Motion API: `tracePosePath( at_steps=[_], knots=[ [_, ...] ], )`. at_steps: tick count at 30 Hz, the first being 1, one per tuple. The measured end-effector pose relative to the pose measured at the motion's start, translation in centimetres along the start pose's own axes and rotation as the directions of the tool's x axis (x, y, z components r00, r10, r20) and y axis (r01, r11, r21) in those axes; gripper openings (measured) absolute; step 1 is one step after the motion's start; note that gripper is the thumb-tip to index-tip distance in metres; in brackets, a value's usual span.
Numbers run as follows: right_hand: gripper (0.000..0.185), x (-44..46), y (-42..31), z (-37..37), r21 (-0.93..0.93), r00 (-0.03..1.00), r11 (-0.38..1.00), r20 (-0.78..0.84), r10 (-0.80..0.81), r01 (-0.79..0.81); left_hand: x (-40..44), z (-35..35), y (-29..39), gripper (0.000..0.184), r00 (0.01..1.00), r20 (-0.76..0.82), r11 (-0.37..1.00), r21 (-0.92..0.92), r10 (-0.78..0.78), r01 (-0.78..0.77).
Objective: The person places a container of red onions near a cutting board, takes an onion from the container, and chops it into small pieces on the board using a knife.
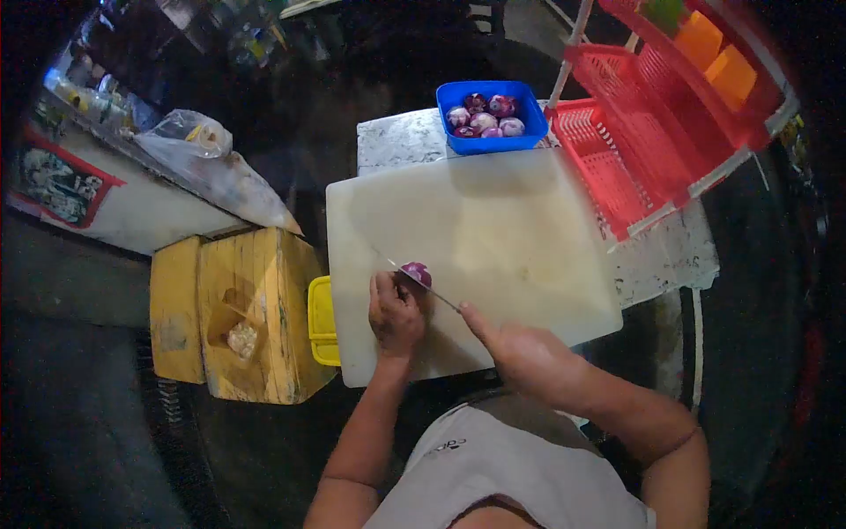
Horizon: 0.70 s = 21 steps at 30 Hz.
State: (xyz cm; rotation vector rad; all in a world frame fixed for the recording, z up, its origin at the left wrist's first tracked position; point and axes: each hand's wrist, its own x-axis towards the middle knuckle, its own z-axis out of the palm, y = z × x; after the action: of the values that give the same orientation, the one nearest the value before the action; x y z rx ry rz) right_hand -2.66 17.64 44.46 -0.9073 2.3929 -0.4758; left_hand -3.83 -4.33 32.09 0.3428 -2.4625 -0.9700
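A purple-red onion (418,272) rests on the large white cutting board (493,212), left of its middle. The fingers of my left hand (394,316) are curled against the onion's near left side. My right hand (533,357) is closed around the handle of a knife (438,297), with the index finger stretched along it. The blade slants up and left across the onion, its edge touching or very close to it. Whether the blade has gone into the onion I cannot tell. The knife's handle is hidden inside my right hand.
Beyond the board stands a blue container (493,150) holding several onions. A red plastic rack (608,167) rises at the right. To the left are a yellow wooden box (291,309) with a small clear container (226,331) on it, and a yellow lid (322,322) beside the board.
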Motion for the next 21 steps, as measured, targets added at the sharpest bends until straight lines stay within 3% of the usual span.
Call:
tracePosePath(
  at_steps=[7,21],
  knots=[
    [0.087,0.4,-0.5,-0.8,-0.037,0.995,0.999,0.09,0.029,-0.026,-0.2,-0.1,1.2,0.01,0.999,-0.008,0.999,-0.007,-0.04,0.04],
    [0.084,0.5,-0.5,-0.7,-0.081,0.999,0.997,0.035,0.009,-0.006,-0.2,-0.1,0.2,0.011,0.999,0.009,0.999,-0.034,-0.04,0.04]
  ],
)
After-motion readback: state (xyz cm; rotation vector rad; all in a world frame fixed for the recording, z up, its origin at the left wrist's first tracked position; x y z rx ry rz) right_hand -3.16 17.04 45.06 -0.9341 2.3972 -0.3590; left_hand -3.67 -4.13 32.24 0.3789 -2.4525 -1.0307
